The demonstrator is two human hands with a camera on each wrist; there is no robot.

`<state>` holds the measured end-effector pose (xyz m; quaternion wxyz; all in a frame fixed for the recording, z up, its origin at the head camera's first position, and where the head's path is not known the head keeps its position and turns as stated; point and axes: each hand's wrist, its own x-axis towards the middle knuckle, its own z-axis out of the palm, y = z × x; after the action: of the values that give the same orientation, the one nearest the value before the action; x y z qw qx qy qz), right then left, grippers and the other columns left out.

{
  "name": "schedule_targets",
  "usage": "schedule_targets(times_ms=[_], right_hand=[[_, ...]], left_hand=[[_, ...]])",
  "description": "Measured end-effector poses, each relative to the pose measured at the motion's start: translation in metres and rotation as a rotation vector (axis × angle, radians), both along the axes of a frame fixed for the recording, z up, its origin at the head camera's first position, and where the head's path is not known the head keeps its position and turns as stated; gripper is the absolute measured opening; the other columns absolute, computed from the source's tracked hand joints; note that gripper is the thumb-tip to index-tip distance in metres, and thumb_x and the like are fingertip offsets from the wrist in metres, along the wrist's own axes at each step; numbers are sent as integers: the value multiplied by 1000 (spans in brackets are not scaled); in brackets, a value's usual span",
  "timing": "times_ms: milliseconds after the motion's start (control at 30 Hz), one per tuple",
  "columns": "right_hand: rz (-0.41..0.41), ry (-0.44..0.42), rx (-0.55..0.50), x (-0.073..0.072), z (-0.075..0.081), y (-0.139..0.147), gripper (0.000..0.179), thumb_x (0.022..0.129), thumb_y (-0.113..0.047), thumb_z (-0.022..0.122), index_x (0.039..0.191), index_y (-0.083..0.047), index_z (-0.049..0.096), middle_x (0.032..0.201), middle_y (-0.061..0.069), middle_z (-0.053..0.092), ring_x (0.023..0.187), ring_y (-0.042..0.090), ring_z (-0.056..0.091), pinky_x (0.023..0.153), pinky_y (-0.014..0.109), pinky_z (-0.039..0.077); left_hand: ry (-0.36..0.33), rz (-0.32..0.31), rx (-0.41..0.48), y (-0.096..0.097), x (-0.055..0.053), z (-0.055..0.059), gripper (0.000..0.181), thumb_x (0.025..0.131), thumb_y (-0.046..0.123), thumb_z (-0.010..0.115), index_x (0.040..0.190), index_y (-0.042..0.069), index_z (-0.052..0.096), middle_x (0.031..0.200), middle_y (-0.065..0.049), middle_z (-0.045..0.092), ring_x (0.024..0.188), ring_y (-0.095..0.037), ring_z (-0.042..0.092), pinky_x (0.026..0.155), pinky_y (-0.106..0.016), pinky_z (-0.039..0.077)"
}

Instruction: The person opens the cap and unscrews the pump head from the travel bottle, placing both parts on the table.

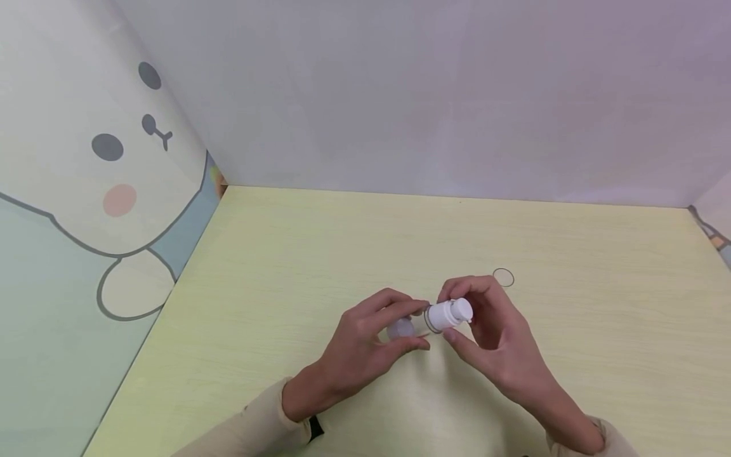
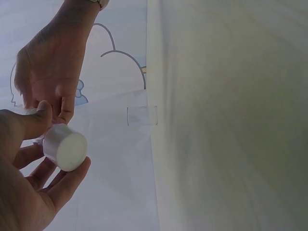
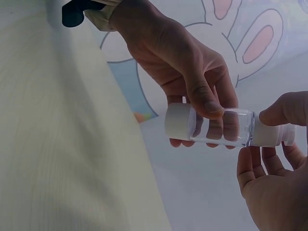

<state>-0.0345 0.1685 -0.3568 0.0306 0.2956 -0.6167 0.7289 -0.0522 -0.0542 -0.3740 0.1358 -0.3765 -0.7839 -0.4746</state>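
Note:
A small clear pump bottle [image 3: 244, 126] lies nearly level between both hands, above the table. My left hand [image 1: 365, 336] grips its clear body, thumb on one side and fingers on the other. The white base [image 2: 72, 151] of the bottle faces left, partly within the left fingers in the head view. On the other end, my right hand [image 1: 505, 346] pinches the white pump top [image 1: 448, 314] around its collar, between thumb and fingertips. The collar sits right at the end of the clear body in the right wrist view. The pump head points right, toward the right palm.
A thin round outline, like a ring [image 1: 504, 277], shows on the pale wooden table [image 1: 320, 247] just beyond the right hand. A plain light wall [image 1: 428, 95] stands behind the table. The left side panel [image 1: 68, 266] carries a cartoon animal print.

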Motion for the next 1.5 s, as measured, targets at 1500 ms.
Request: schedule_targets(times_ms=[1500], right_hand=[[-169, 78, -17, 7, -2, -9, 49, 79, 33, 62, 121, 21, 39, 122, 16, 57, 109, 23, 59, 97, 23, 52]], left_hand=[[12, 21, -30, -2, 0, -1, 44, 82, 18, 90, 123, 11, 74, 111, 0, 72, 94, -11, 71, 81, -15, 57]])
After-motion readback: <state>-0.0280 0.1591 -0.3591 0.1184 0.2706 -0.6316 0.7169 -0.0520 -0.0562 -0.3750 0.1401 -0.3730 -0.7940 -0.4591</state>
